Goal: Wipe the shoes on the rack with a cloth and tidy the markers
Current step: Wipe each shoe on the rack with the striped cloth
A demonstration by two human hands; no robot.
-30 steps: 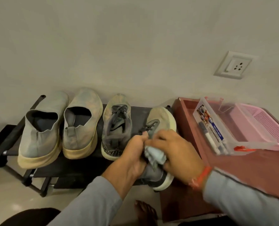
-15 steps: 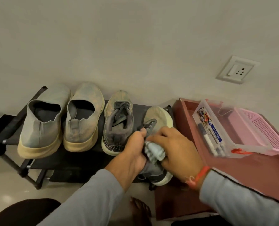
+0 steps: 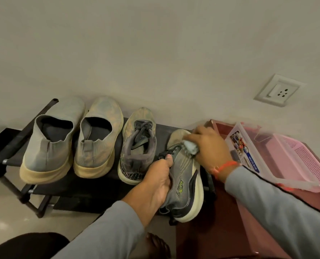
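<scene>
My left hand (image 3: 156, 181) grips the grey laced sneaker (image 3: 184, 179) at the black rack's (image 3: 9, 139) right end; my right hand (image 3: 210, 149) pinches the pale blue cloth (image 3: 191, 147) on its toe. Pressing harder could tip the sneaker off the rack.

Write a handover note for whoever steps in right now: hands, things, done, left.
Left hand grips the heel of the grey laced sneaker with the cream sole, at the right end of the black shoe rack.
Right hand holds the pale blue cloth against its toe.
Done: cannot tell for the other three shoes.
Left: finish this sneaker; markers, not discernible here, near the clear plastic box and pink basket.
</scene>
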